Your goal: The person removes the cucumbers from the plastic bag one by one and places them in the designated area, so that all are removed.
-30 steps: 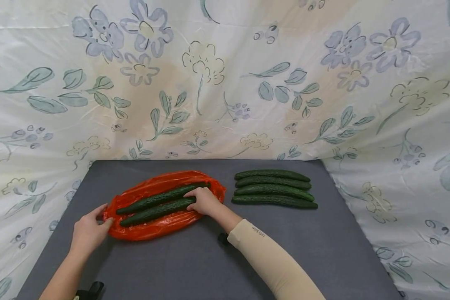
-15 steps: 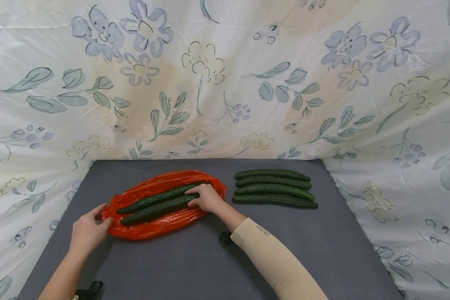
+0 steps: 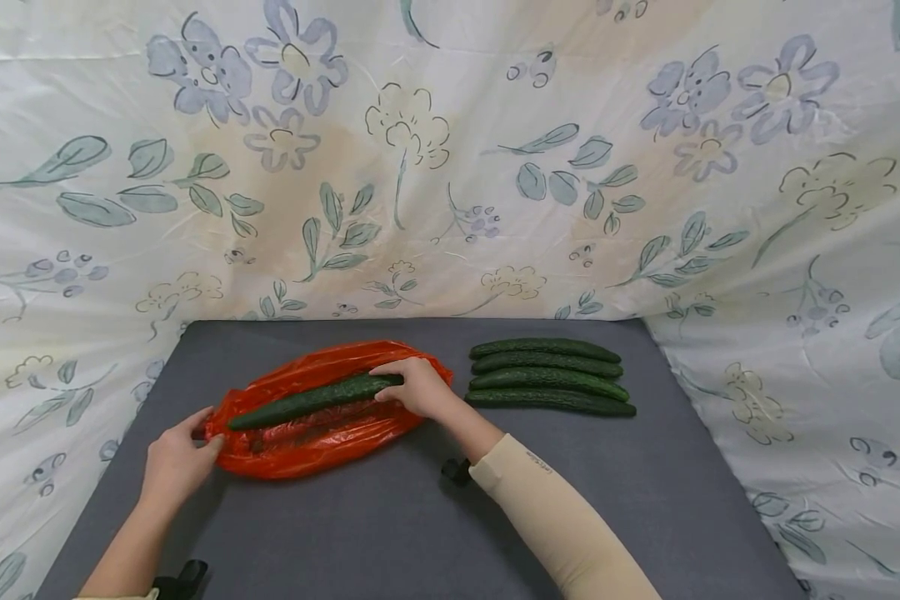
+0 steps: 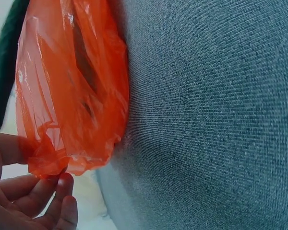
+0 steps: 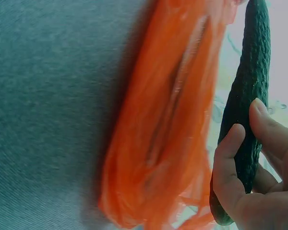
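Observation:
A red plastic bag [image 3: 277, 467] lies stretched out on the left half of the table, its upper side spread open. My left hand [image 3: 176, 462] pinches the gathered plastic at its left end, fingertips [image 4: 65, 181] showing in the left wrist view. Above the bag, my right hand [image 3: 422, 390] grips a long dark green cucumber [image 3: 307, 402] near its right end. In the right wrist view thumb and fingers wrap around this cucumber [image 5: 249, 91], which is raised off the bag [image 5: 168, 115]. Dark long shapes show through the plastic.
To the right of the bag, several cucumbers [image 3: 547, 385] lie side by side in a neat row on the grey table [image 3: 360, 525]. A flower-patterned cloth [image 3: 450, 250] hangs behind the table and along both sides.
The front one of two cucumbers on the bag has been lifted by my right hand and now covers where the rear one lay. The left hand has stayed on the bag's end.

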A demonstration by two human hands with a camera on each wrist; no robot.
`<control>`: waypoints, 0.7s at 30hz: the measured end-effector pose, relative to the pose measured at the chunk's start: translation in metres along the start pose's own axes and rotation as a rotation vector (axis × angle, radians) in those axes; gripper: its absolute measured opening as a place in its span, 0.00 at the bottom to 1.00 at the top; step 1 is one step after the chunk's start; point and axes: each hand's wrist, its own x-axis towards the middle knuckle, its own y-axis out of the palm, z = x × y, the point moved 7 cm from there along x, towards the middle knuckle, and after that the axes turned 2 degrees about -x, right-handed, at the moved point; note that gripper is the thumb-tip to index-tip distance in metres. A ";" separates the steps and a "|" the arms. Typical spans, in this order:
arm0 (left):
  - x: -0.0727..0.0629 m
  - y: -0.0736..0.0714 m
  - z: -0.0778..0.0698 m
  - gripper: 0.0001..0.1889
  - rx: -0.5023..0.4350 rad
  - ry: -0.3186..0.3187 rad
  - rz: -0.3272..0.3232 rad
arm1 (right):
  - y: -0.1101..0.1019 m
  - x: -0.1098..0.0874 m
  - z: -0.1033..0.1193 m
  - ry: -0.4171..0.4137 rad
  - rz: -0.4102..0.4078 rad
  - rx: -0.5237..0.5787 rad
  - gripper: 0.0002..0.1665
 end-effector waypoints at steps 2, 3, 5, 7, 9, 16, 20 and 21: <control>0.001 0.000 0.000 0.30 -0.003 0.000 0.001 | -0.004 -0.003 0.004 -0.013 -0.006 0.006 0.27; 0.001 0.001 0.000 0.30 -0.004 -0.002 0.004 | -0.006 -0.004 0.006 -0.019 -0.007 0.011 0.28; 0.001 0.001 0.000 0.30 -0.008 -0.005 0.006 | -0.010 -0.007 0.009 -0.020 -0.007 0.030 0.28; 0.002 0.001 0.000 0.30 -0.009 -0.009 0.007 | -0.015 -0.010 0.011 -0.013 -0.002 0.052 0.29; 0.002 0.001 0.000 0.30 -0.011 -0.012 0.009 | -0.020 -0.013 0.013 -0.012 -0.004 0.066 0.29; 0.000 0.001 -0.003 0.30 -0.010 -0.004 0.008 | -0.040 -0.023 0.015 -0.049 -0.042 0.067 0.27; -0.001 0.000 -0.005 0.30 -0.003 0.017 0.002 | -0.052 -0.028 0.008 -0.048 -0.053 0.093 0.28; -0.001 0.000 -0.005 0.30 -0.003 0.018 0.002 | -0.056 -0.029 0.006 -0.048 -0.057 0.091 0.28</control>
